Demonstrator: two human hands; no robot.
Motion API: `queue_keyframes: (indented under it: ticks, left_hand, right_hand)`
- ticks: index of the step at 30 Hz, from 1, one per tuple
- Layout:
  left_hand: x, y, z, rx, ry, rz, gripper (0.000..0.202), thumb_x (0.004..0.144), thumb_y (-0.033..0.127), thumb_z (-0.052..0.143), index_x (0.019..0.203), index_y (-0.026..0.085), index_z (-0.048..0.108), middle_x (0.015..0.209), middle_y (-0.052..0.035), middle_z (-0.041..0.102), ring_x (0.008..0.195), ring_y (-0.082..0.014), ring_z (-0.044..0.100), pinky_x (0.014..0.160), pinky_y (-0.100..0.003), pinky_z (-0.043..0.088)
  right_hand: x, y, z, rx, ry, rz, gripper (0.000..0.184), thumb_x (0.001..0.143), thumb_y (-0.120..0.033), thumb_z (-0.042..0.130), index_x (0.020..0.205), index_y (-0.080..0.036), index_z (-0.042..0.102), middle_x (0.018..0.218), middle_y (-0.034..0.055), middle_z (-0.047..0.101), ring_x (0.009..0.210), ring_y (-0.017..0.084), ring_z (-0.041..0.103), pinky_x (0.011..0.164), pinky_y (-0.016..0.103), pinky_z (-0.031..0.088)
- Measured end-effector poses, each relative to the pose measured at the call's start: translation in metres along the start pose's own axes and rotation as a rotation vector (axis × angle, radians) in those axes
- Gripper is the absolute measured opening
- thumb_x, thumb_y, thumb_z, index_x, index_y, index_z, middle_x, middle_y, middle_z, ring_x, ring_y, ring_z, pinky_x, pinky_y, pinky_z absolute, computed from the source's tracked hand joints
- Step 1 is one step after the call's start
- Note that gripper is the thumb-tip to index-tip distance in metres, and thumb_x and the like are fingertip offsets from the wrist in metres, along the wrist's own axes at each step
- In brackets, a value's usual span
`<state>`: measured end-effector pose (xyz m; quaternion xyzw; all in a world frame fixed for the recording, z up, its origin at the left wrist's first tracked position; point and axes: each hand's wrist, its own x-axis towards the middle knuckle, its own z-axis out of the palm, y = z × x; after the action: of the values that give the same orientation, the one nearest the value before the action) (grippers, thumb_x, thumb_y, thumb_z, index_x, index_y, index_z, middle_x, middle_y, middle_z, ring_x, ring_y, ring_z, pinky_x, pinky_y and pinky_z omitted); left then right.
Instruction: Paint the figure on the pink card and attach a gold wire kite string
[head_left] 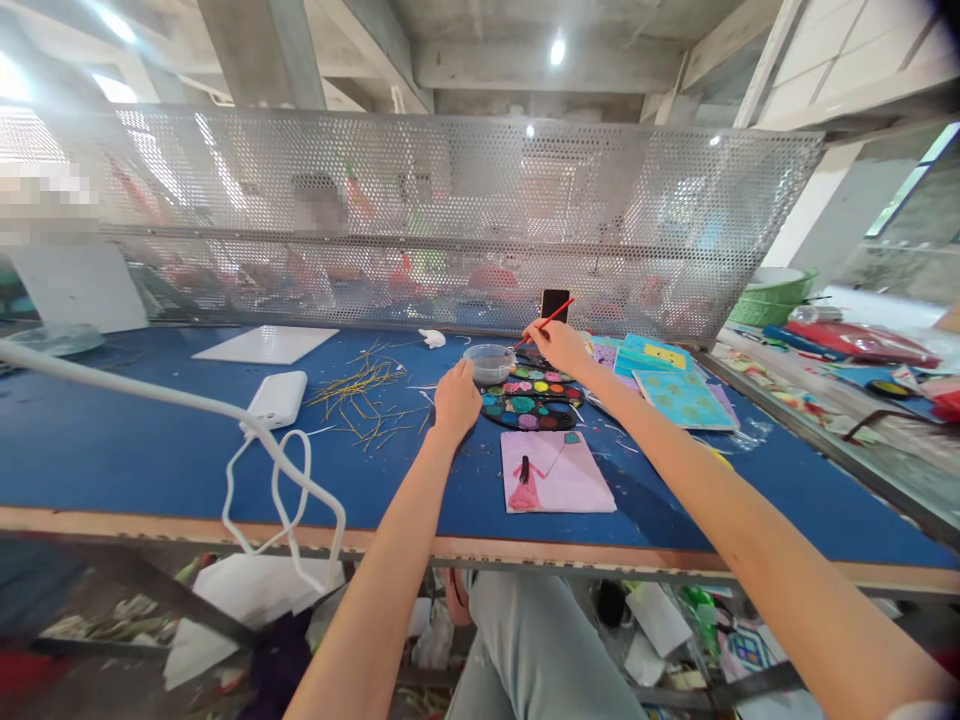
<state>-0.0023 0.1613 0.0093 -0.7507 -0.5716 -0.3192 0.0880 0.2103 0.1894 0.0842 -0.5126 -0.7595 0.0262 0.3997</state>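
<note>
My right hand [555, 342] is closed around a red paintbrush [559, 311], its tip slanting down to the right rim of a clear plastic bowl [491, 372]. On the bowl's near left side, my left hand [457, 398] grips the edge; its fingertips are partly hidden. Black paint palettes [531, 412] with several coloured wells lie beside and in front of the bowl. Closer to me is a pink square painting [556, 478] of a long-haired figure in a red dress with a kite on a string.
Painted blue cards [684, 400] lie to the right, and a dark phone [555, 304] leans at the back. Leftward are thin yellow twigs [360, 392], a white power bank [277, 399] with a cable, and a white board [267, 344]. A perforated metal screen [450, 220] borders the table.
</note>
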Motion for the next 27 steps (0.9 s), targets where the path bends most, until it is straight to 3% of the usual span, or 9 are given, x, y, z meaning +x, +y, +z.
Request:
queue_keyframes:
  ticks: [13,16,20,23,27]
  left_hand:
    - [0.0,0.001,0.0,-0.001,0.006,-0.006,0.051,0.088,0.006,0.038,0.137,0.008,0.055,0.144,-0.0177,0.055,0.13,-0.0289,0.056,0.11,-0.042,0.045]
    - [0.0,0.001,0.0,-0.006,0.01,-0.001,0.052,0.088,0.007,0.038,0.136,0.009,0.055,0.144,-0.0179,0.056,0.13,-0.0294,0.055,0.11,-0.044,0.045]
    - [0.001,0.001,0.001,-0.007,0.008,0.0,0.052,0.087,0.007,0.038,0.137,0.01,0.055,0.143,-0.0173,0.056,0.131,-0.0289,0.055,0.11,-0.044,0.045]
    - [0.002,0.0,0.002,-0.004,0.003,0.001,0.052,0.088,0.007,0.038,0.136,0.008,0.055,0.145,-0.0181,0.055,0.132,-0.0295,0.054,0.109,-0.043,0.045]
    - [0.002,0.0,0.001,-0.002,-0.002,0.008,0.052,0.088,0.007,0.036,0.137,0.009,0.054,0.145,-0.0167,0.055,0.132,-0.029,0.054,0.11,-0.043,0.044]
  right_hand:
    - [0.008,0.01,-0.012,0.19,-0.036,-0.02,0.033,0.097,-0.032,0.046,0.089,-0.015,0.074,0.089,0.0103,0.077,0.084,0.022,0.071,0.084,0.036,0.054]
    - [-0.008,0.008,-0.015,0.224,0.045,-0.013,0.043,0.102,-0.04,0.034,0.096,-0.017,0.071,0.093,0.0107,0.075,0.089,0.021,0.071,0.084,0.034,0.054]
    - [-0.047,0.01,-0.012,0.177,0.302,0.015,0.052,0.103,-0.054,0.025,0.092,-0.021,0.064,0.083,0.0072,0.071,0.082,0.02,0.068,0.08,0.032,0.052]
    - [-0.07,0.017,-0.009,0.093,0.286,0.039,0.053,0.102,-0.055,0.022,0.085,-0.022,0.06,0.077,0.0062,0.067,0.076,0.02,0.066,0.076,0.031,0.049]
    - [-0.077,0.023,-0.004,0.075,0.185,0.027,0.051,0.103,-0.053,0.022,0.085,-0.022,0.058,0.079,0.007,0.067,0.079,0.021,0.066,0.079,0.032,0.049]
